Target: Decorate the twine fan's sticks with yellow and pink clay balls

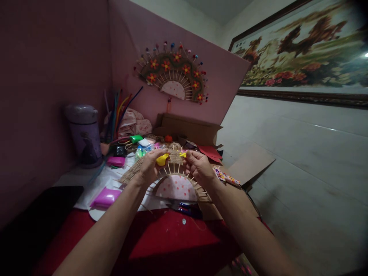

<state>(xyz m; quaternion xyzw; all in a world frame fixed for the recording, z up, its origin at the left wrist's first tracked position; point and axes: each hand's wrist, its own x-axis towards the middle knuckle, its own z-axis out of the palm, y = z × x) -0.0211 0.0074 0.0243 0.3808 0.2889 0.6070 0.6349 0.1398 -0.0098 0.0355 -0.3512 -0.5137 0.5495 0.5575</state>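
Observation:
A lump of yellow modelling clay [162,159] is in the fingers of my left hand [150,165], which is closed around it. My right hand [199,165] pinches a smaller yellow piece of clay [183,155] a short way to the right. The two pieces are apart. Below and behind both hands lies a half-round fan [176,188], with a pink spotted centre, thin wooden sticks and woven brown twine [176,158] around the sticks. My hands and forearms hide parts of its left and right sides.
Packets of clay, a magenta one [106,197] and a green one [136,138] among them, lie at left. A purple tumbler [84,136] stands behind. Blue-handled scissors [186,209] lie near the front. A finished flowered fan [172,73] hangs on the pink board [230,73].

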